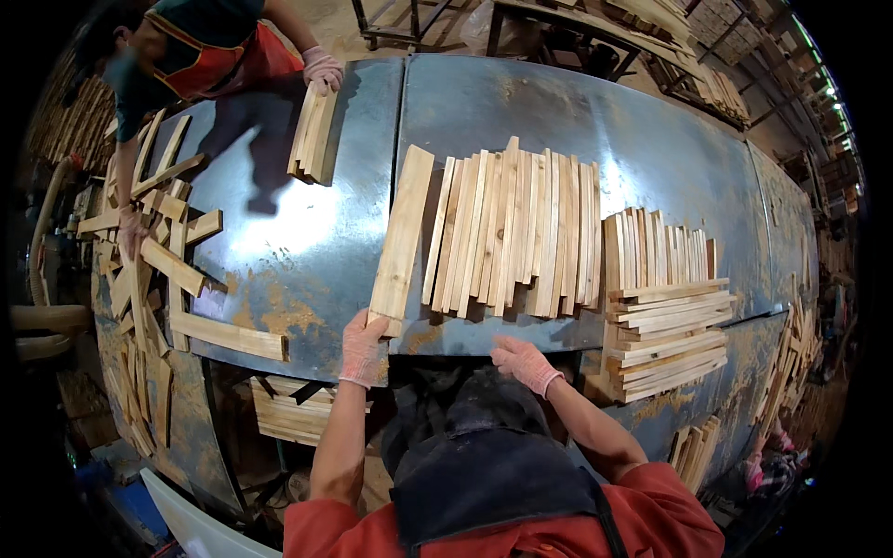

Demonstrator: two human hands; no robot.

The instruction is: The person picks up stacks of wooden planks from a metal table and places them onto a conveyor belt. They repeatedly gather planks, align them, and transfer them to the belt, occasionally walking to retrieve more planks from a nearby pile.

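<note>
Left hand (361, 346) pinching near end of plank (402, 237) at counter (307, 242) front edge; right hand (523, 361) flat, empty. Plank likely light, stiff, rough; grip end.

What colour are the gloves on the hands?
Pink, on both the left hand and right hand; head view.
</note>
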